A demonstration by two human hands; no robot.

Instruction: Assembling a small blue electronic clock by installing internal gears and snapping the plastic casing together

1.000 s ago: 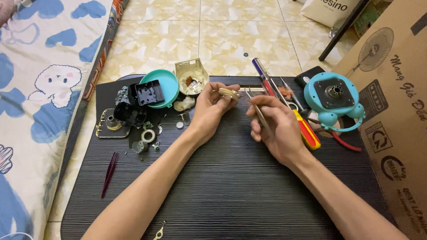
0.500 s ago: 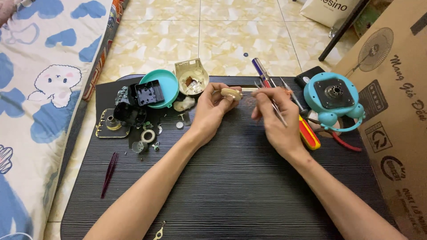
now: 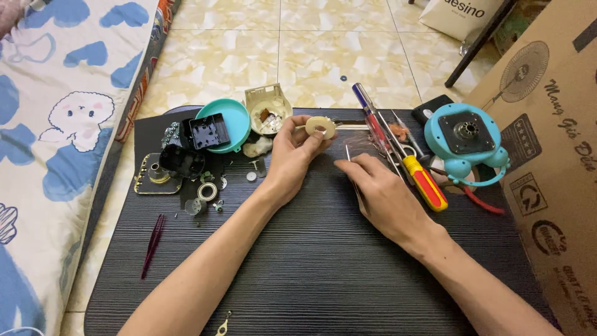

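On the dark ribbed table point(image 3: 323, 274), just right of the teal round cover point(image 3: 231, 124), the left hand point(image 3: 292, 155) lifts a small cream ring-shaped spool point(image 3: 321, 127) clear of the top, its grip closed on the rim between thumb and fingertips. The spool looks light, stiff plastic, likely wound with fine wire that would snag or snap, so the bare flanges at the edge seem the safest place to hold it. Further right of the cover, the right hand point(image 3: 379, 186) rests near the table with a thin metal tool point(image 3: 351, 168) running under the fingers; its grip is curled over the tool, though how tightly, I cannot tell. Beyond that hand lie a red-and-yellow screwdriver point(image 3: 424, 182) and a teal fan motor housing point(image 3: 463, 138).
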